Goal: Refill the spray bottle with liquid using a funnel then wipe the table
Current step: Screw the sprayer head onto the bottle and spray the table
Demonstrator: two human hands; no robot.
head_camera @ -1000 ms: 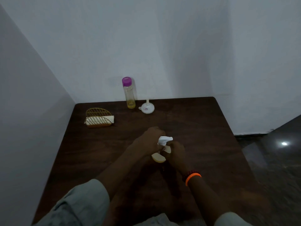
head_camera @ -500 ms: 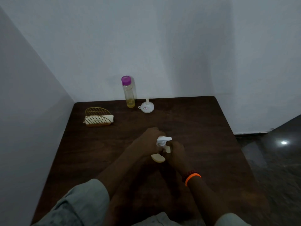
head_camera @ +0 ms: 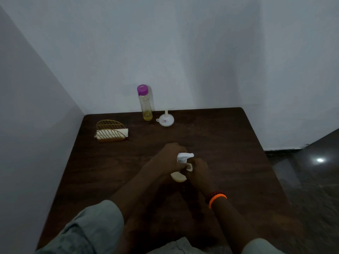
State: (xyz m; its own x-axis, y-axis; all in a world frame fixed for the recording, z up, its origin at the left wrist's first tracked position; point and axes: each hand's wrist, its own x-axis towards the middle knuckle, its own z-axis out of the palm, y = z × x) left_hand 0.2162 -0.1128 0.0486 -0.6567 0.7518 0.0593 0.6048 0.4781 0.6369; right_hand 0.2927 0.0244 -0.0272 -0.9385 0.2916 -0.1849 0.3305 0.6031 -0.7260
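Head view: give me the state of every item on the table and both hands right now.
Spray bottle: held in both hands, white spray head on.
Left hand: grip closed on the spray bottle.
Right hand: grip closed on the spray bottle.
Refill bottle: upright, purple cap on, little yellow liquid.
Funnel: inverted, spout up, unused.
Napkin holder: holds napkins.

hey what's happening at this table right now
A person has both hands on a spray bottle at the middle of the table: left hand, right hand near its white spray head. The funnel and purple-capped bottle of yellow liquid stand untouched at the far edge.
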